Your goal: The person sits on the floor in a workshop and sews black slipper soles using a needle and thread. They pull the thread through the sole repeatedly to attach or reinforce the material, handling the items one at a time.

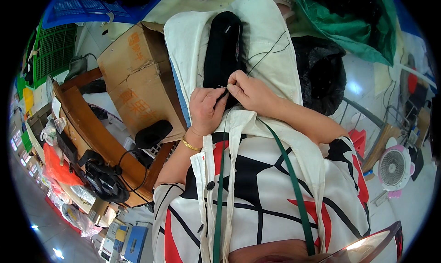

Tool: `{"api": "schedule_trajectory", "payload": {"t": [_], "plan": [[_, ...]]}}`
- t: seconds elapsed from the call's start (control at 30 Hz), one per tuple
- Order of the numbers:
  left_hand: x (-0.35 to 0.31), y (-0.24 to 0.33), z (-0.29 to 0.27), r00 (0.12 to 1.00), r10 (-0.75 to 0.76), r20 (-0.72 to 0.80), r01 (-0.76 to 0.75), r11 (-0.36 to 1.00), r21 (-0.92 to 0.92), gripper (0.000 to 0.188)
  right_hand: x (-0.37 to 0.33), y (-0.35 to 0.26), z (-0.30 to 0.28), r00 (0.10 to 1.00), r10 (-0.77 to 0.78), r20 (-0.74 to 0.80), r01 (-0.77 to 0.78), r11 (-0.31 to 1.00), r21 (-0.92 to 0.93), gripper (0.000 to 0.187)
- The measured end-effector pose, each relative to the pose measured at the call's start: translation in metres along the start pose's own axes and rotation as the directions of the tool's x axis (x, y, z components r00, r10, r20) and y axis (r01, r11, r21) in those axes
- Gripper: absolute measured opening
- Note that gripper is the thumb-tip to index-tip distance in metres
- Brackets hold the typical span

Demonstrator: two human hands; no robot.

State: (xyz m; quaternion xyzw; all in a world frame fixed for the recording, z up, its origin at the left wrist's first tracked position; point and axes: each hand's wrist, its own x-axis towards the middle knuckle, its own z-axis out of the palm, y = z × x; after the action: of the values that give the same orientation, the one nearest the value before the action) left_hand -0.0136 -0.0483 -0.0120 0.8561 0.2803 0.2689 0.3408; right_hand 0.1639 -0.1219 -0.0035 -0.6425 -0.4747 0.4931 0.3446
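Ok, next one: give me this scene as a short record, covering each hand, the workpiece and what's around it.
Left hand: fingers pinched at the near end of the workpiece
Right hand: thumb and fingers pinched together close to the left fingertips, at a thin needle-like item
Workpiece: black shoe-shaped item, lying lengthwise on white cloth
Thread: dark strands looping over the cloth
Left side: cardboard box
Right side: black plastic bag
Unclear: exact stitch point
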Motion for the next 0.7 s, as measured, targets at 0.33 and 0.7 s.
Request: {"api": "schedule_trajectory", "payload": {"t": [0.33, 0.7], "plan": [[0.001, 0.0, 0.0, 0.987, 0.16, 0.026, -0.162, 0.981, 0.109, 0.036, 0.014, -0.017, -0.03, 0.995, -0.04, 0.092, 0.055, 0.984, -0.168, 0.017], [-0.002, -0.009, 0.002, 0.974, 0.213, 0.078, -0.221, 0.969, 0.114, 0.031, 0.038, -0.025, -0.004, 0.931, -0.364, 0.038, 0.361, 0.897, -0.255, 0.015]]}}
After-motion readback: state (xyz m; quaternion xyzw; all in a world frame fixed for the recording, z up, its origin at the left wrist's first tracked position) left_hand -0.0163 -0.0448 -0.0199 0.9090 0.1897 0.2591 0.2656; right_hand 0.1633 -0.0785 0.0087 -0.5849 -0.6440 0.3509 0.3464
